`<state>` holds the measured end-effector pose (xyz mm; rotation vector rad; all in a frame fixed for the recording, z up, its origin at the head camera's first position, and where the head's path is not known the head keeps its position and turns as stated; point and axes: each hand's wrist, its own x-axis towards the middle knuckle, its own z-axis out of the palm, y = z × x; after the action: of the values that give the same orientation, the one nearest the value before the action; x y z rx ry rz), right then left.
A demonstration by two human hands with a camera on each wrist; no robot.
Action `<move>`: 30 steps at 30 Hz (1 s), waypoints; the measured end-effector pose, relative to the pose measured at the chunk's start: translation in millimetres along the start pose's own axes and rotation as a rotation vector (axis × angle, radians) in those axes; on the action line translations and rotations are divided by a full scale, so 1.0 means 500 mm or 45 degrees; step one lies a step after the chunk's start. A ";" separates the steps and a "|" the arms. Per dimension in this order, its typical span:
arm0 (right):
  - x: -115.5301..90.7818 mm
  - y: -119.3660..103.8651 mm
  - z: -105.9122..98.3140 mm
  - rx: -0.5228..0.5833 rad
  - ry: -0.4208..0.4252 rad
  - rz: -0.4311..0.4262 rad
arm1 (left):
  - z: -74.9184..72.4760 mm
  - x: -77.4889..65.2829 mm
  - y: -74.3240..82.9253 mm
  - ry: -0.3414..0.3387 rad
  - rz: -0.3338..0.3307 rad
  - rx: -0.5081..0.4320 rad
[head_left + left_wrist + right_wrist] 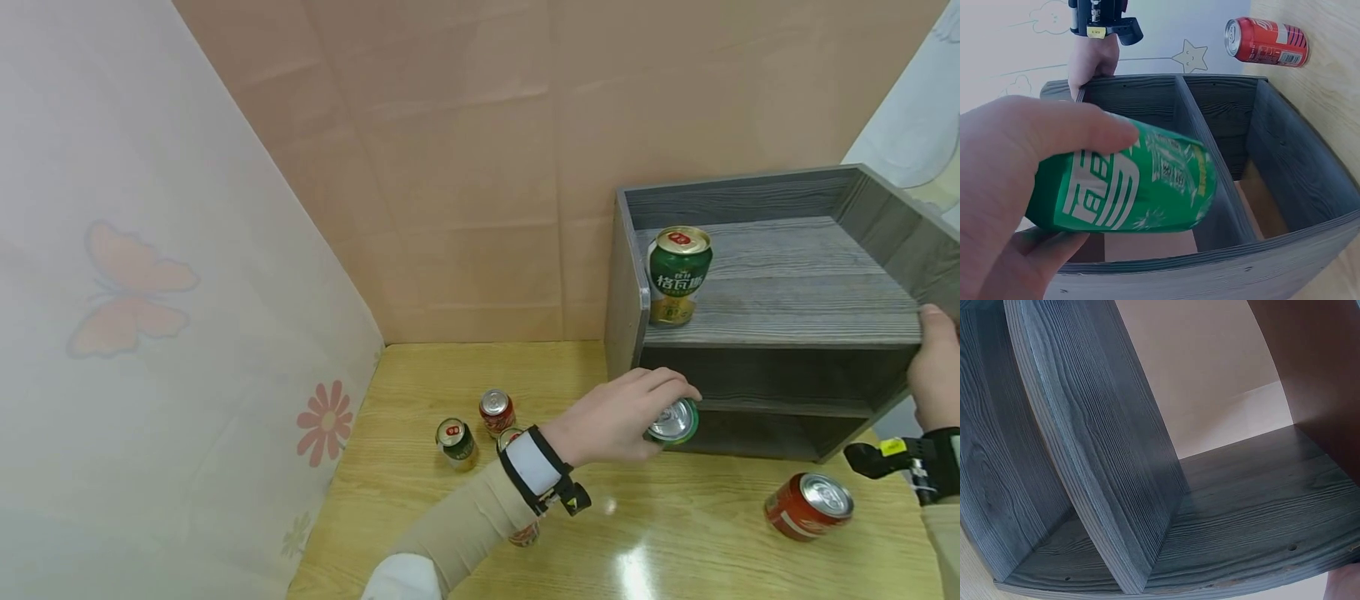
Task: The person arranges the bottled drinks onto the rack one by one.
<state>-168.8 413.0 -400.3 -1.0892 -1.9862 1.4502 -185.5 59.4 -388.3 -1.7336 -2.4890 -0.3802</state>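
Observation:
My left hand point(618, 417) grips a green can point(1141, 181) with a silver top, thumb on one side and fingers on the other. The can is in front of the grey wooden shelf unit point(795, 275), beside the opening under its top board. In the left wrist view the can lies sideways across the compartments. My right hand point(936, 375) holds the right side panel of the unit, with the thumb over its front edge. A green and gold can point(678, 279) stands upright on the top board at the left. In the right wrist view little of the right hand shows.
A red can point(806, 506) lies on the table in front of the unit's right end. At the left stand a small red can point(497, 414) and a dark green can point(456, 446). Two more cans are partly hidden by the left forearm. A papered wall point(465, 183) is behind.

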 end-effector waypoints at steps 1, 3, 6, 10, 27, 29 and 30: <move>-0.001 0.000 0.000 0.005 0.007 -0.001 | -0.001 0.002 0.000 0.007 0.007 0.024; -0.002 0.000 0.000 0.002 0.020 -0.001 | -0.002 0.005 0.000 0.018 0.015 0.066; -0.001 -0.001 0.002 -0.001 0.024 0.005 | -0.003 0.011 0.000 0.031 0.019 0.114; 0.000 -0.001 0.002 0.002 0.014 0.007 | -0.001 0.020 -0.001 0.046 0.015 0.154; -0.010 -0.006 -0.002 -0.015 0.020 0.007 | 0.025 0.050 -0.011 0.019 -0.009 0.431; -0.010 -0.007 -0.002 -0.018 0.021 0.011 | 0.025 0.052 -0.012 0.012 -0.016 0.436; -0.009 -0.007 -0.003 -0.016 0.020 0.011 | 0.025 0.053 -0.013 0.011 -0.019 0.438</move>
<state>-166.2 409.7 -395.9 -1.1125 -1.9847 1.4316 -199.9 84.7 -395.9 -1.5720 -2.3870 0.0404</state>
